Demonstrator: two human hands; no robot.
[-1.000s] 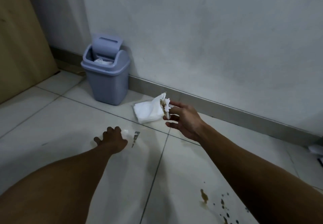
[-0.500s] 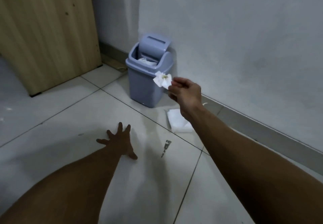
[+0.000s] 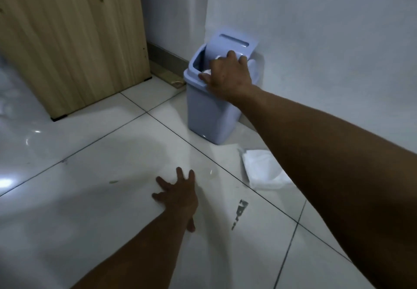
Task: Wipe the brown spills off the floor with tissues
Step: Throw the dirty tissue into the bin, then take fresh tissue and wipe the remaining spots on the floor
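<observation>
Your right hand (image 3: 228, 76) now over bin (image 3: 212, 117) mouth, fingers reaching to tilted lid (image 3: 230, 45); half second ago it pinched stained tissue short of bin. Cannot tell if fingers still grip it; white bit shows at rim. Your left hand (image 3: 178, 196) stays flat on floor (image 3: 90, 198), fingers spread. Tissue stack (image 3: 261, 169) beside bin. Brown streak (image 3: 240, 212) still on floor.

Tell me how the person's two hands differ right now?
The left hand lies low, fingers spread flat on the floor, holding nothing. The right hand is raised and reaches over the open top of the blue bin; whether it holds anything cannot be seen. Both are bare, on outstretched arms.
</observation>
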